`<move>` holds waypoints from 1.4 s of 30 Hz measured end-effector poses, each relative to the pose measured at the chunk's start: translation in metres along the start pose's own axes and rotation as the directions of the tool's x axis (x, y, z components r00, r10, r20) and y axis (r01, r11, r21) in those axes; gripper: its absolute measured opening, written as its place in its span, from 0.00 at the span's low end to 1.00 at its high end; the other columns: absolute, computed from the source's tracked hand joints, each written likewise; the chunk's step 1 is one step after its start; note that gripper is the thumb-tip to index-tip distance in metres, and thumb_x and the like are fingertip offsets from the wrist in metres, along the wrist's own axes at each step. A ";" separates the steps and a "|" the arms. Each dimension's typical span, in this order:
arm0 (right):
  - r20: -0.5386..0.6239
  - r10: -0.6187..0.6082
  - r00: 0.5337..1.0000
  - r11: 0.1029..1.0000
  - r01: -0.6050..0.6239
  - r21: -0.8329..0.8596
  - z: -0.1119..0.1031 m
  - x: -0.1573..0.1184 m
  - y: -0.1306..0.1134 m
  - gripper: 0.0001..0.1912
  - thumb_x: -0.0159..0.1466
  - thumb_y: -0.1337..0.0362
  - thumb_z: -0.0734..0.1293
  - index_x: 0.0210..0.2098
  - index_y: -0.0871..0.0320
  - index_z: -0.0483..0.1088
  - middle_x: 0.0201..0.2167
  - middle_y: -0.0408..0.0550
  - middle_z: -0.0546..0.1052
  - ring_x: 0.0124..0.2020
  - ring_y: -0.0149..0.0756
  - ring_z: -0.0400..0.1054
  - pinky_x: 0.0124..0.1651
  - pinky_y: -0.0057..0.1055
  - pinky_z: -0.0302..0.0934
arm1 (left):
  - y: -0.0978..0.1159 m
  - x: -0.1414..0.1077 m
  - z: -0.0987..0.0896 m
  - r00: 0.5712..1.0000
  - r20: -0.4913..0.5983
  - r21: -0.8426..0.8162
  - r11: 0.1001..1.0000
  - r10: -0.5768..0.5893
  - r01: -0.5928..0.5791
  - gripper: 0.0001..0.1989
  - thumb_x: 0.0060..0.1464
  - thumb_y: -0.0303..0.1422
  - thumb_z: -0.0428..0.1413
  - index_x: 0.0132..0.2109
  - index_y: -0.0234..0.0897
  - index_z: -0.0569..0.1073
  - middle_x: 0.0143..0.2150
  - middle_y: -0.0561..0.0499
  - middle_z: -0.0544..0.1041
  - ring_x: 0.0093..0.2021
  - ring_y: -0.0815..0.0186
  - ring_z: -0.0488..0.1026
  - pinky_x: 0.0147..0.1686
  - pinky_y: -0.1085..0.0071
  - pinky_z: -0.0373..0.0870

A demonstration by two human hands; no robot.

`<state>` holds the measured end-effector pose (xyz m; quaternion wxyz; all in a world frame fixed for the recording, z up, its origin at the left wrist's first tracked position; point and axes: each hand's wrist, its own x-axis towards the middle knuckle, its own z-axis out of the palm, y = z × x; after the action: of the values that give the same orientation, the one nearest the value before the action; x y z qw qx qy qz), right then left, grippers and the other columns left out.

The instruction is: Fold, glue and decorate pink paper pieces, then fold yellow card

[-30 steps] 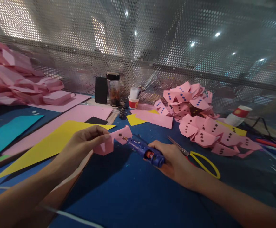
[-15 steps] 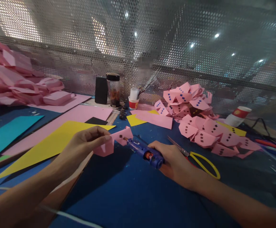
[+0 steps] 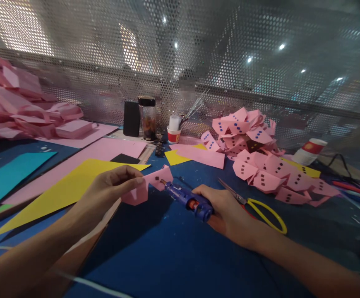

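Observation:
My left hand (image 3: 111, 187) pinches a folded pink paper piece (image 3: 149, 184) with small dark squares, held just above the blue table (image 3: 167, 256). My right hand (image 3: 226, 211) grips a blue glue gun (image 3: 188, 200). Its nozzle points left and touches the pink piece near one dark square. Both forearms reach in from the bottom edge.
Yellow-handled scissors (image 3: 260, 207) lie right of my right hand. A heap of finished pink pieces (image 3: 260, 161) sits at the back right, plain folded pink paper (image 3: 21, 107) at the far left. Yellow (image 3: 62, 190), pink and teal sheets lie left. A jar (image 3: 148, 118) and cups stand by the mesh wall.
Almost nothing differs; the glue gun and my right hand have shifted very slightly, with the nozzle staying at the pink piece.

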<state>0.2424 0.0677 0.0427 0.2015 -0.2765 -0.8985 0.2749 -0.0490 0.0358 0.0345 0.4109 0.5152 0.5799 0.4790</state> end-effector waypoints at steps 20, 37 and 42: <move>-0.030 0.027 0.999 1.000 -0.028 -0.013 -0.002 0.001 -0.006 0.14 0.59 0.75 0.64 0.43 0.55 0.67 0.39 0.44 0.76 0.35 0.34 0.70 0.38 0.29 0.58 | 0.002 0.000 0.000 1.000 -0.029 0.020 1.000 0.004 -0.003 0.13 0.51 0.42 0.63 0.31 0.37 0.73 0.27 0.52 0.77 0.27 0.68 0.70 0.27 0.76 0.64; -0.027 0.031 0.999 0.999 -0.031 -0.021 -0.001 0.001 -0.005 0.16 0.58 0.77 0.64 0.44 0.55 0.67 0.40 0.44 0.76 0.34 0.33 0.69 0.37 0.28 0.57 | -0.001 0.001 -0.002 1.000 -0.009 -0.025 1.000 0.007 -0.007 0.13 0.50 0.42 0.64 0.32 0.37 0.74 0.27 0.52 0.78 0.26 0.70 0.70 0.26 0.77 0.63; -0.029 0.032 0.999 0.999 -0.032 -0.020 -0.001 0.001 -0.004 0.15 0.59 0.76 0.64 0.44 0.55 0.67 0.40 0.44 0.76 0.35 0.33 0.69 0.37 0.28 0.57 | -0.002 0.001 -0.002 1.000 -0.009 -0.018 1.000 0.016 -0.016 0.13 0.51 0.42 0.64 0.33 0.36 0.74 0.27 0.53 0.78 0.26 0.71 0.70 0.26 0.78 0.63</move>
<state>0.2404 0.0658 0.0457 0.2072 -0.2969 -0.8937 0.2651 -0.0511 0.0368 0.0326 0.4092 0.5139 0.5733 0.4897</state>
